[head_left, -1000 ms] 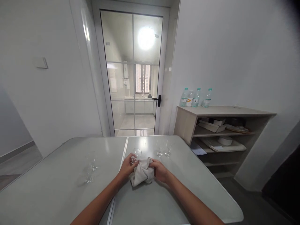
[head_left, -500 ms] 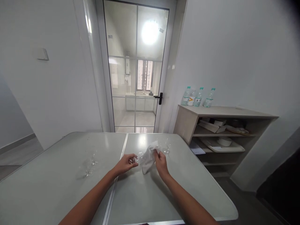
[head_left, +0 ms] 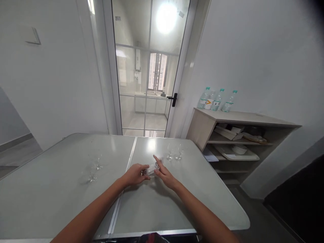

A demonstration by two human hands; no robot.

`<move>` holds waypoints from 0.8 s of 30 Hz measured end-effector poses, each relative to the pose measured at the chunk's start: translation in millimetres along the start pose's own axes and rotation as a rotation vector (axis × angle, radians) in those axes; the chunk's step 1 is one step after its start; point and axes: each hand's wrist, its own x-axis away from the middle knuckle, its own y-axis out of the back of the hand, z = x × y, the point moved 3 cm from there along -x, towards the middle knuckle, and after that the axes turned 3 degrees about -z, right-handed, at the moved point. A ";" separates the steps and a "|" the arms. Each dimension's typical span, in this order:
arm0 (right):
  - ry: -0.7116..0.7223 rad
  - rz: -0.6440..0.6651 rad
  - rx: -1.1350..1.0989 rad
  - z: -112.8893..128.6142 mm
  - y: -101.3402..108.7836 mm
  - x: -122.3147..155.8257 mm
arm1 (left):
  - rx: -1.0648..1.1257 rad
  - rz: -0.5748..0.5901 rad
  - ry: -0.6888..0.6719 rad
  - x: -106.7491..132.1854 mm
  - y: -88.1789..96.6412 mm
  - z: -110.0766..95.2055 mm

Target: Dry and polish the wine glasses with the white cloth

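Note:
A clear stemmed glass (head_left: pixel 148 173) lies on its side in the air above the table, its foot end in my left hand (head_left: pixel 134 174), whose fingers are closed around it. White cloth (head_left: pixel 152 168) shows through the bowl, mostly bunched inside. At the rim is my right hand (head_left: pixel 165 174); its thumb and fingers press on the cloth, with the index finger pointing forward. Beyond the right hand stand two clear stemmed glasses, a nearer-left glass (head_left: pixel 169 156) and a right glass (head_left: pixel 179 156). Over on the left half are two more, a front glass (head_left: pixel 92 177) and a back glass (head_left: pixel 98 164).
The pale table (head_left: pixel 202 189) has a metal seam down its middle. On the right, a wooden shelf unit (head_left: pixel 243 116) carries several plastic bottles (head_left: pixel 216 100), with trays and a bowl (head_left: pixel 239 149) below. A closed glass door (head_left: pixel 134 111) stands behind the table.
The white cloth, which hung loose from my right hand, is now mostly inside the glass. My right hand has moved left against the rim, and the view has tilted slightly downward.

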 end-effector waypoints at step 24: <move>-0.177 -0.179 -0.269 -2.0 1.8 2.8 | 0.107 0.084 0.257 3.9 -12.0 -5.3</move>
